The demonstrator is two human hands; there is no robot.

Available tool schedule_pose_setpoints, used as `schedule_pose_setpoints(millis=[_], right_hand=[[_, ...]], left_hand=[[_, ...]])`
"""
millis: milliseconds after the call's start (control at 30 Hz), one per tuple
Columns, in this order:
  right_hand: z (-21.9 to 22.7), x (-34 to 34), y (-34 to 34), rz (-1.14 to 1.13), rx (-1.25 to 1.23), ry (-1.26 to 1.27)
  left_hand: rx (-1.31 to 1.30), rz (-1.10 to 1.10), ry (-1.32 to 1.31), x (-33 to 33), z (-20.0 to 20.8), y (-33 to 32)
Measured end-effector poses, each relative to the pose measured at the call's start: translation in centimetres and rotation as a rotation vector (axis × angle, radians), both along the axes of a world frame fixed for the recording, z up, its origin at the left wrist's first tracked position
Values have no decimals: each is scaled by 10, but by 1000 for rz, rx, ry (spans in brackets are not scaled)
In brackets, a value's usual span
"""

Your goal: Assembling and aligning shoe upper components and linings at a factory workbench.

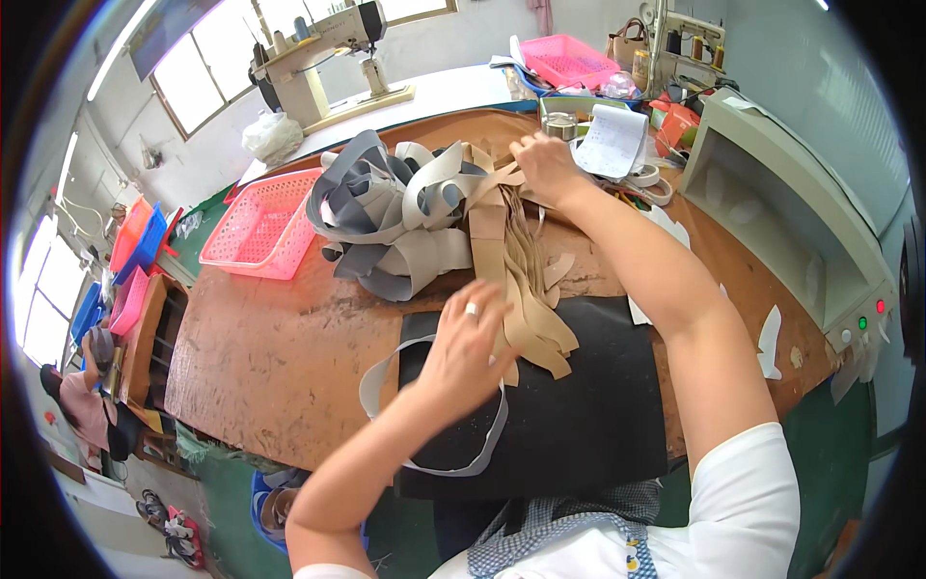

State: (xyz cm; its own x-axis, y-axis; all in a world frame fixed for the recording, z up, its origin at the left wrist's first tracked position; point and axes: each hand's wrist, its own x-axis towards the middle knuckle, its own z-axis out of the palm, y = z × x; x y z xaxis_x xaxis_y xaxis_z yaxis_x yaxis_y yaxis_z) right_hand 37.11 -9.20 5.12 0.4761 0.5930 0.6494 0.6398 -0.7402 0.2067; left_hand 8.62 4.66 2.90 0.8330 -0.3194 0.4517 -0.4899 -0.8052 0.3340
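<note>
My left hand (461,349), with a ring on one finger, hovers over the lower tan strips, its fingers bent and apart; I see nothing held in it. Farther off, my right hand (547,166) is curled at the upper end of the bundle of tan strips (521,280); its fingertips and anything in them are hidden. The bundle hangs toward me, its rounded ends on a black mat (598,405). A looped grey strip (497,439) lies on the mat, partly behind my left hand and wrist. Left of the bundle is a large heap of grey strips (395,212).
A pink basket (217,253) stands left on the brown table (251,357). Behind is a sewing machine (323,58). At right are paper (612,140), tape rolls (644,177) and a grey box-shaped machine (791,212). A person (85,396) works at far left.
</note>
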Motion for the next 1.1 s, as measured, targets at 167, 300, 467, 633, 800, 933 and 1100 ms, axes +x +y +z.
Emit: schedule_pose_setpoints(millis=[167, 300, 467, 633, 800, 933, 1100], right_hand=[[88, -19, 3, 30, -85, -357], [159, -45, -15, 7, -77, -600], [212, -73, -36, 37, 37, -772], [224, -30, -114, -271, 324, -616], [182, -4, -164, -329, 463, -264], [93, 1, -178, -104, 544, 14], [-12, -96, -164, 57, 603, 468]], left_hand=[[-228, 148, -118, 117, -23, 15], [-321, 416, -227, 171, 19, -6], [-679, 250, -126, 200, 73, 14], [-767, -65, 181, 156, 142, 5], [-844, -356, 487, 110, 159, 2], [-1092, -481, 671, 73, 146, -25], [-1179, -272, 626, 33, 106, -56]])
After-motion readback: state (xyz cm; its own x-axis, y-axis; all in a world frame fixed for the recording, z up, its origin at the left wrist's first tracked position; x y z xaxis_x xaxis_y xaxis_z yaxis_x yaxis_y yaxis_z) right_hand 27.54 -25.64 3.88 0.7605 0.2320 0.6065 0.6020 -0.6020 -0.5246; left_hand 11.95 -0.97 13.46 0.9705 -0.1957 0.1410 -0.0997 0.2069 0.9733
